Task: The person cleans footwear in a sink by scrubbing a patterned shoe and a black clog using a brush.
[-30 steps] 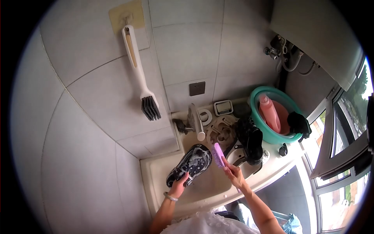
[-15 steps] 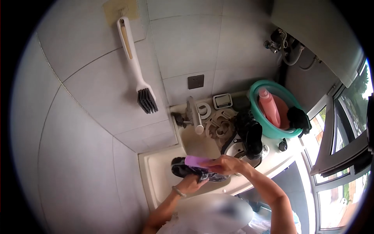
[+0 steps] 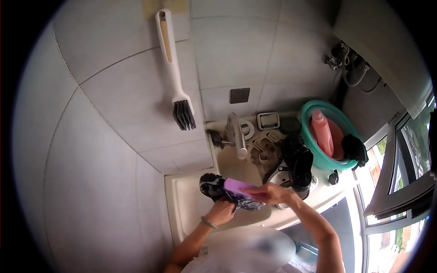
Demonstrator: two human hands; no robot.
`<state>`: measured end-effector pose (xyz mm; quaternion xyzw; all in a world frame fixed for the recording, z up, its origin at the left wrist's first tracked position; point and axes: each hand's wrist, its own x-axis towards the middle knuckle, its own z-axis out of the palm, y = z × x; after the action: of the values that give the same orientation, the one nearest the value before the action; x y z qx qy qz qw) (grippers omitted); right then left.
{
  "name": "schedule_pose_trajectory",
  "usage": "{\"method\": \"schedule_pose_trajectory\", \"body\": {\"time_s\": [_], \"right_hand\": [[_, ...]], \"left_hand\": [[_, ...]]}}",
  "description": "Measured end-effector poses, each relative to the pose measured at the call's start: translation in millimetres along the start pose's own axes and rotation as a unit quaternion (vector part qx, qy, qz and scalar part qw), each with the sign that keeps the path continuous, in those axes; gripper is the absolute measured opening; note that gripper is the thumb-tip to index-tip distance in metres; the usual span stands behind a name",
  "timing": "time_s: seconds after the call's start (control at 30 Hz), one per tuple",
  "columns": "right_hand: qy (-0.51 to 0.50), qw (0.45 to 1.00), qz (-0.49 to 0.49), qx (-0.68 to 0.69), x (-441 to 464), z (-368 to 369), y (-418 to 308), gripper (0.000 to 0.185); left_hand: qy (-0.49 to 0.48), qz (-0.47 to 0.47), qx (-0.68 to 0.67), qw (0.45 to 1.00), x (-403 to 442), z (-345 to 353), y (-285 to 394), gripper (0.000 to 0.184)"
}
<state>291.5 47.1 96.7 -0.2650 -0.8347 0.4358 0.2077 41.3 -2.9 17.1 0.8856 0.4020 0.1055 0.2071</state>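
Over the cream sink (image 3: pixel 185 218), my left hand (image 3: pixel 222 212) grips a black shoe (image 3: pixel 212 186) streaked with white foam. The shoe lies roughly level, its toe and heel pointing left and right. My right hand (image 3: pixel 273 194) is closed on a purple brush (image 3: pixel 237 187), which rests against the upper side of the shoe. The brush covers part of the shoe, and its bristles are hidden. Just behind the shoe rises the faucet (image 3: pixel 240 141).
A teal basin (image 3: pixel 325 161) with a pink bottle (image 3: pixel 322 134) and a black cloth stands at the back right. Beige sandals (image 3: pixel 266 148) and black shoes (image 3: pixel 297 164) lie beside the sink. A white-handled brush (image 3: pixel 170 59) hangs on the left wall.
Since a second ago, the shoe has turned from slanted to nearly level, and the purple brush has come left onto it. Over the last half second, the view has shifted slightly.
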Motion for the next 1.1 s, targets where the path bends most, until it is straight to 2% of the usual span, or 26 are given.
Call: {"method": "schedule_pose_trajectory", "body": {"time_s": [0.03, 0.1, 0.13, 0.17, 0.2, 0.23, 0.33, 0.37, 0.4, 0.43, 0.47, 0.5, 0.53, 0.57, 0.63, 0.67, 0.7, 0.77, 0.83, 0.9, 0.97, 1.03, 1.1], "right_hand": [[-0.013, 0.999, 0.020, -0.034, 9, 9, 0, 0.050], [-0.026, 0.995, 0.050, -0.080, 20, 21, 0, 0.049], [-0.025, 0.994, 0.060, -0.092, 22, 22, -2, 0.048], [-0.003, 0.995, 0.043, -0.090, 17, 19, 3, 0.048], [0.011, 0.996, 0.058, -0.061, 7, 11, 1, 0.048], [0.022, 0.991, 0.082, -0.108, -5, 4, -6, 0.049], [0.127, 0.981, 0.082, -0.123, -34, 11, 2, 0.047], [0.152, 0.975, 0.123, -0.105, -39, 20, 4, 0.047], [0.178, 0.967, 0.162, -0.086, -45, 29, 7, 0.046], [0.236, 0.962, 0.119, -0.068, -44, 43, 8, 0.046], [0.230, 0.956, 0.173, -0.053, -47, 59, 8, 0.046], [0.250, 0.954, 0.153, -0.067, -49, 78, 13, 0.046], [0.269, 0.950, 0.133, -0.083, -50, 98, 17, 0.046], [0.283, 0.946, 0.121, -0.104, -50, 116, 19, 0.047], [0.332, 0.925, 0.100, -0.157, -40, 135, 23, 0.047], [0.359, 0.912, 0.106, -0.167, -33, 137, 29, 0.047], [0.390, 0.904, 0.123, -0.127, -21, 131, 29, 0.046], [0.413, 0.886, 0.203, -0.052, 5, 104, 9, 0.043], [0.412, 0.883, 0.224, -0.020, 9, 100, 5, 0.041], [0.404, 0.904, 0.140, -0.028, 0, 121, 9, 0.041], [0.400, 0.906, 0.045, -0.130, -10, 146, 14, 0.041], [0.396, 0.907, 0.051, -0.135, -7, 138, 15, 0.042], [0.402, 0.903, 0.135, -0.069, 9, 114, 12, 0.042]], "left_hand": [[-0.004, 0.003, -0.002, 1.000, 3, 7, 5, 0.019], [-0.089, -0.038, -0.019, 0.995, 7, 15, 13, 0.017], [-0.055, -0.060, -0.079, 0.993, 4, 10, 13, 0.021], [-0.055, -0.060, -0.077, 0.994, -2, 10, 7, 0.021], [0.029, -0.065, -0.128, 0.989, -8, 11, -3, 0.023], [0.111, -0.070, -0.181, 0.975, -14, 2, -5, 0.026], [0.147, -0.157, -0.293, 0.932, -25, -8, -13, 0.032], [0.142, -0.192, -0.359, 0.902, -23, -10, -16, 0.033], [0.145, -0.246, -0.478, 0.831, -21, 10, -28, 0.033], [0.199, -0.202, -0.578, 0.765, -17, 22, -32, 0.031], [0.215, -0.208, -0.676, 0.674, -11, 35, -34, 0.032], [0.227, -0.210, -0.760, 0.571, -7, 43, -33, 0.033], [0.196, -0.179, -0.825, 0.500, -2, 43, -30, 0.040], [0.185, -0.164, -0.854, 0.457, -2, 41, -28, 0.043], [0.154, -0.174, -0.877, 0.421, 4, 21, -9, 0.045], [0.145, -0.170, -0.889, 0.400, 5, 42, -15, 0.045], [0.149, -0.160, -0.894, 0.390, 8, 32, -2, 0.045], [0.142, -0.135, -0.894, 0.402, 9, 18, 5, 0.044], [0.143, -0.139, -0.897, 0.394, 9, 13, 4, 0.044], [0.156, -0.110, -0.910, 0.368, 9, 7, -4, 0.043], [0.188, -0.122, -0.901, 0.370, 12, -4, 0, 0.040], [0.210, -0.140, -0.898, 0.361, 14, -3, 1, 0.033], [0.162, -0.101, -0.917, 0.351, 10, 27, -15, 0.031]]}}
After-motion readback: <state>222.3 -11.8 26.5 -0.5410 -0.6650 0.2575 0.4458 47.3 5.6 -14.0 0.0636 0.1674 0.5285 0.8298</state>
